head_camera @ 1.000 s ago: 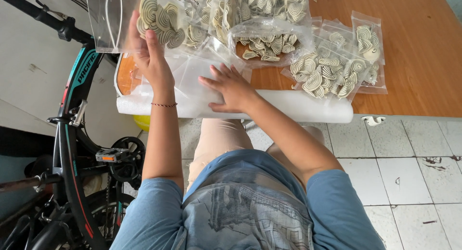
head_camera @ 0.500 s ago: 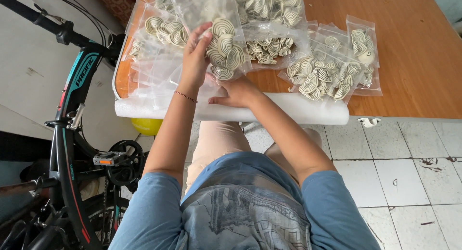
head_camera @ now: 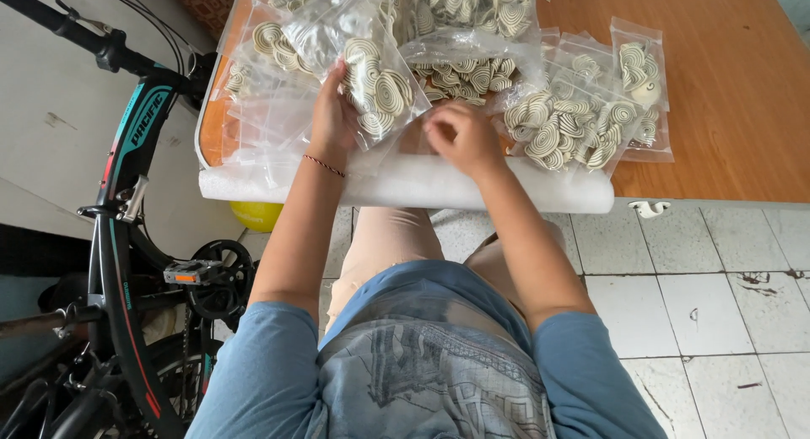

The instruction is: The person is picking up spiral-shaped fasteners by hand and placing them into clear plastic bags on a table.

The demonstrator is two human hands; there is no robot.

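My left hand (head_camera: 334, 111) grips a clear plastic bag (head_camera: 378, 83) filled with pale spiral-patterned snacks, held just above the near edge of the wooden table (head_camera: 742, 110). My right hand (head_camera: 460, 135) is beside it, fingers curled at the bag's lower right corner, pinching its edge. More filled bags of spiral snacks (head_camera: 565, 127) lie to the right, and another pile of bags (head_camera: 472, 4) sits farther back.
A white foam roll (head_camera: 540, 190) runs along the table's near edge. Loose empty clear bags (head_camera: 261, 127) lie at the table's left. A black and teal bicycle (head_camera: 126, 203) stands at my left. A yellow ball (head_camera: 256, 214) sits under the table. White floor tiles (head_camera: 717, 279) lie to the right.
My left hand brought the bag down from the upper left toward the table's middle. My right hand lifted off the foam roll and took the bag's corner.
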